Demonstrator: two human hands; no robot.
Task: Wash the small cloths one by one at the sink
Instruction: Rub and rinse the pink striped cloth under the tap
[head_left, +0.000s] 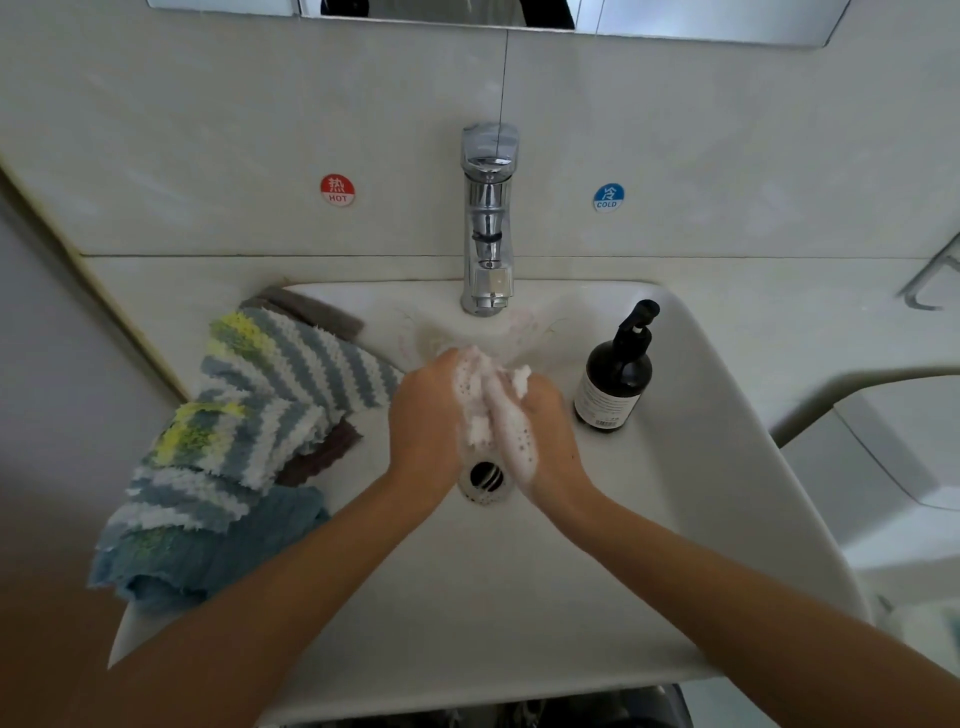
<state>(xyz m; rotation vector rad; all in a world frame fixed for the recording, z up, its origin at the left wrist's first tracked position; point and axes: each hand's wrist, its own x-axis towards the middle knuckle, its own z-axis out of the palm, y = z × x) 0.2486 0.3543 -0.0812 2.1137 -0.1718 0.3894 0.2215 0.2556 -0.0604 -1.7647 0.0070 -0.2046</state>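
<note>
Over the basin of the white sink (675, 519), my left hand (423, 410) and my right hand (545, 431) are pressed together around a small white cloth (480, 410) covered in soap foam. Both hands grip it, just above the drain (485, 478) and in front of the chrome tap (488, 218). Foam hides most of the cloth. A pile of other small cloths lies on the sink's left rim: striped grey, white and yellow ones (280, 395), a brown one (322, 457) and a blue one (218, 551).
A dark pump bottle of soap (615, 374) stands on the sink's right rim, close to my right hand. Hot (337, 189) and cold (608, 197) stickers flank the tap on the wall. A metal rail (930, 280) sticks out at the far right.
</note>
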